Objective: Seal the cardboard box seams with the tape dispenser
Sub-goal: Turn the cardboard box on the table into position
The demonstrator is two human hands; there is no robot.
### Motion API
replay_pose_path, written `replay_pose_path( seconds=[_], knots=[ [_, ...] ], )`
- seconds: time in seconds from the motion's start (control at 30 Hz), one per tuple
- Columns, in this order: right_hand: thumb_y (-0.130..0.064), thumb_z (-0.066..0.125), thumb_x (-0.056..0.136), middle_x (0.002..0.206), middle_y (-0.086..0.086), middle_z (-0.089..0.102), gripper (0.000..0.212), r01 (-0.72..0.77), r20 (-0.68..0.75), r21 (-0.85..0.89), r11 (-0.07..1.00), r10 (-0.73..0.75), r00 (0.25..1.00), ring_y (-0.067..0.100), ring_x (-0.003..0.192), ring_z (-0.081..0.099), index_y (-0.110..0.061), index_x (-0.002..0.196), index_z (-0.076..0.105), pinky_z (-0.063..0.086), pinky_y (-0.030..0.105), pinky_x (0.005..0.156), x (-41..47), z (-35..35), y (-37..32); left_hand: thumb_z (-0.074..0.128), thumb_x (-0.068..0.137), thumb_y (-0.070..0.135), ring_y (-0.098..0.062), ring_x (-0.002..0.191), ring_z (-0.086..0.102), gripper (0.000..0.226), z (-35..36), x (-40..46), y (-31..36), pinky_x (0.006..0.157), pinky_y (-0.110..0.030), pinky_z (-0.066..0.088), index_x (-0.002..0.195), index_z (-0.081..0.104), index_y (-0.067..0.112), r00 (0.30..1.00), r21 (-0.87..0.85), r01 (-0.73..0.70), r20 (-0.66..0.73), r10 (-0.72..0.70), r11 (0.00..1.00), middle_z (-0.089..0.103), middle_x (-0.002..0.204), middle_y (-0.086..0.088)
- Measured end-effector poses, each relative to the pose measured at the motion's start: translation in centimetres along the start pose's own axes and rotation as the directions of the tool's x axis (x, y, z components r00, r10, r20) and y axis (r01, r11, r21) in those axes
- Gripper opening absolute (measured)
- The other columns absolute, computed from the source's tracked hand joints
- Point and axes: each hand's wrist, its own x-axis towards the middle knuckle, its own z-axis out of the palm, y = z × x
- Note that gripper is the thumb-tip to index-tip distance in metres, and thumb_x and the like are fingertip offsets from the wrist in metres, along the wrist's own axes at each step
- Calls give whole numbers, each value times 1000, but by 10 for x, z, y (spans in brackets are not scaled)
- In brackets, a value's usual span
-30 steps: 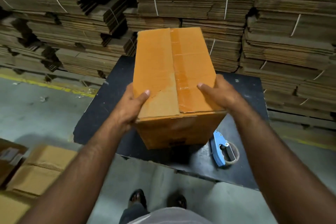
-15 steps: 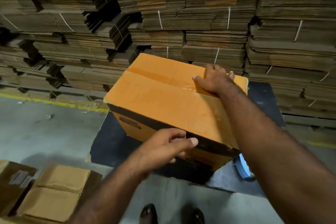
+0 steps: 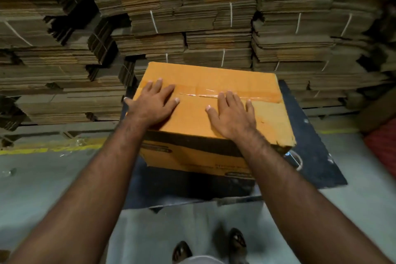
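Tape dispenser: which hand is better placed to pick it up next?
Right, probably. The tape dispenser peeks out by the box's near right corner, just beyond the right hand. The left hand lies flat at the box's far side and would have to cross over.

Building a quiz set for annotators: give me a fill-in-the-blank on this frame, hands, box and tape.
1. Both hands, left hand and right hand, lie flat on the ____ face of the cardboard box.
2. The strip of clear tape runs along the seam ____ the two hands.
3. The box stands on a dark ____.
4. The tape dispenser peeks out at the box's near ____ corner.

Missing words: top; between; board; right
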Motion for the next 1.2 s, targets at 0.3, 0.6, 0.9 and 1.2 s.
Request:
replay_pose_path(
  seconds=[0.3, 0.6, 0.9, 1.2],
  knots=[
    [-64, 12, 98, 166, 7, -1, 72, -271, -66, 3, 963, 270, 960, 28, 152, -4, -26, 159, 4, -3, 58, 119, -4, -12, 79, 17, 96, 69, -21, 153, -3, 63, 17, -25, 14, 107, -76, 19, 154, 5, 49, 994, 20, 94, -65, -92, 995, -5, 167, 8],
    [-58, 17, 100, 166, 6, 1, 69, -180, -122, -113, 977, 167, 978, 26, 152, -2, -22, 159, 8, 0, 57, 119, 35, -31, 93, 21, 103, 54, -20, 153, 5, 60, 15, -2, 52, 111, -73, -5, 157, 20, 29, 989, 58, -49, -136, 56, 997, 11, 167, 0],
    [-61, 14, 99, 166, 4, 1, 77, 10, -7, -27, 1000, -10, 1000, 19, 152, 1, -13, 158, 4, 3, 48, 121, 36, -21, 112, 15, 99, 63, -21, 153, 9, 67, 28, -15, 45, 120, -57, 8, 158, 15, 30, 981, 113, 9, -191, 13, 994, 10, 167, 3],
    [-50, 27, 104, 166, 4, -11, 73, -69, 56, 329, 942, 53, 997, 23, 152, -3, -13, 158, -4, 13, 50, 120, 67, -35, 175, 15, 95, 70, -24, 153, 3, 73, 34, 1, 62, 120, -58, 6, 158, 5, 34, 962, 108, 228, -176, -207, 968, 1, 168, -1]
  ],
)
